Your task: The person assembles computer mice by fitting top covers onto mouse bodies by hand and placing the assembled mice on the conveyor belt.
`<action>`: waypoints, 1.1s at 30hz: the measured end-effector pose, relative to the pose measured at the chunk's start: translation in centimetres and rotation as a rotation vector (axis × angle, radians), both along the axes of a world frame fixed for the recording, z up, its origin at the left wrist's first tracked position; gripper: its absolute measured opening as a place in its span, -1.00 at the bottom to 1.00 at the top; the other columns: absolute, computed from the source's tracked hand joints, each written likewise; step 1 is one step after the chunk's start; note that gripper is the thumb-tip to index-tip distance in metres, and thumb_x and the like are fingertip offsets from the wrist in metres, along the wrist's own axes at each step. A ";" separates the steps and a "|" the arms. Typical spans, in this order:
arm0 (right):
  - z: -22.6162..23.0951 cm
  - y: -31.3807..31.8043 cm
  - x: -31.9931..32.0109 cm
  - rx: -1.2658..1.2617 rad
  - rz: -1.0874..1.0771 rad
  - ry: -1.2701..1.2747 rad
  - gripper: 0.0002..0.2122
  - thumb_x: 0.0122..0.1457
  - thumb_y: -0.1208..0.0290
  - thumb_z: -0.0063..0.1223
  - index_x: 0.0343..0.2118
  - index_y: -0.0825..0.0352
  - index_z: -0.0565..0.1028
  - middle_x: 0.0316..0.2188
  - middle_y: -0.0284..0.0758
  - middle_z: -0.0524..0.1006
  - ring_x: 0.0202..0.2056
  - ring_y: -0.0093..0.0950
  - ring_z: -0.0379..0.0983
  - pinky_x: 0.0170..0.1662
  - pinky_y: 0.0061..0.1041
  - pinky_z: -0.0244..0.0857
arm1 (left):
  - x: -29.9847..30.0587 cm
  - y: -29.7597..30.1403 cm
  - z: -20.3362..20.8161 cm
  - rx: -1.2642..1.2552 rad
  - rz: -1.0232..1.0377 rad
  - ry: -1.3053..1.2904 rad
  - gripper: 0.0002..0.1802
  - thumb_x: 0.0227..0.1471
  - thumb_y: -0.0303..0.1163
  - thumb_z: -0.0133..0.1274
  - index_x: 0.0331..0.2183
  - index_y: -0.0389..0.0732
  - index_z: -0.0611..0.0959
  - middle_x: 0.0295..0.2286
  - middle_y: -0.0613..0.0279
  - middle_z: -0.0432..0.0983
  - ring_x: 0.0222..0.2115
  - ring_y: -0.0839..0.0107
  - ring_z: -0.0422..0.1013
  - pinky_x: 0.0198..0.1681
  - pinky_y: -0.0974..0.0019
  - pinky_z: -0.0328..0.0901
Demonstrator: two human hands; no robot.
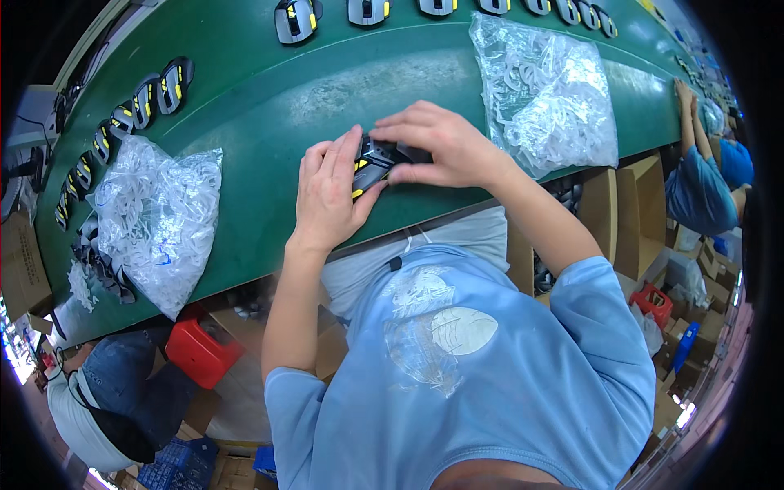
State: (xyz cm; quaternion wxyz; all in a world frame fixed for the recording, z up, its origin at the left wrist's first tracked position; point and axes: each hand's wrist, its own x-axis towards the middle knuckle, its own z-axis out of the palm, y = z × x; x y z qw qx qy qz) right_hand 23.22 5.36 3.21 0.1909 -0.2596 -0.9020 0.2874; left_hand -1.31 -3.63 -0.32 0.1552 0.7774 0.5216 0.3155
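Between my hands, over the green tabletop (pixel 269 147), is a black-and-grey moulded piece with yellow accents (pixel 374 163), shaped somewhat like a computer mouse. My left hand (pixel 327 184) grips its left side, fingers along the far edge and thumb at the near edge. From the right, my right hand (pixel 437 147) curves around the other end, thumb and fingers pinching it. The fingers cover part of the piece, so its exact kind cannot be made out.
Similar pieces (pixel 296 20) stand in a row along the far side, and more (pixel 171 86) line the left. Clear bags of translucent plastic parts lie at right (pixel 547 98) and left (pixel 159 216). Co-workers (pixel 710 171) sit at both sides, near a red stool (pixel 202 351).
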 end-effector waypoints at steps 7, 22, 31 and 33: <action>-0.8 -1.3 2.7 0.046 -0.115 0.074 -0.25 0.03 0.16 0.52 0.32 0.21 0.48 0.23 -0.26 0.55 0.17 -0.15 0.44 0.29 -0.15 0.33 | -0.1 0.1 0.1 0.015 -0.006 0.010 -0.07 -0.09 -0.33 0.48 0.29 -0.32 0.46 0.07 0.04 0.60 0.02 -0.03 0.42 0.17 0.00 0.30; -1.6 0.2 0.6 0.034 0.040 0.136 -0.50 0.10 0.21 0.50 0.11 0.22 0.64 0.06 -0.33 0.66 -0.01 -0.25 0.53 0.11 -0.27 0.45 | 0.1 0.4 0.6 -0.008 -0.068 0.034 -0.03 -0.08 -0.30 0.48 0.31 -0.31 0.42 0.08 0.10 0.62 0.06 0.01 0.40 0.25 -0.02 0.19; -0.6 1.6 1.6 0.052 0.099 0.009 -0.57 0.12 0.21 0.45 0.04 0.23 0.66 0.02 -0.37 0.68 -0.05 -0.29 0.56 0.08 -0.29 0.47 | 0.0 0.3 0.9 -0.028 -0.085 0.033 -0.04 -0.08 -0.32 0.47 0.31 -0.30 0.41 0.11 0.11 0.61 0.07 0.01 0.40 0.25 -0.02 0.18; -0.4 1.6 1.7 0.018 0.096 0.009 -0.59 0.13 0.21 0.45 0.02 0.24 0.67 -0.01 -0.36 0.69 -0.07 -0.28 0.56 0.07 -0.29 0.47 | 0.2 0.3 0.9 -0.043 -0.093 0.030 -0.04 -0.08 -0.31 0.47 0.31 -0.30 0.41 0.11 0.12 0.60 0.07 0.01 0.40 0.25 -0.03 0.18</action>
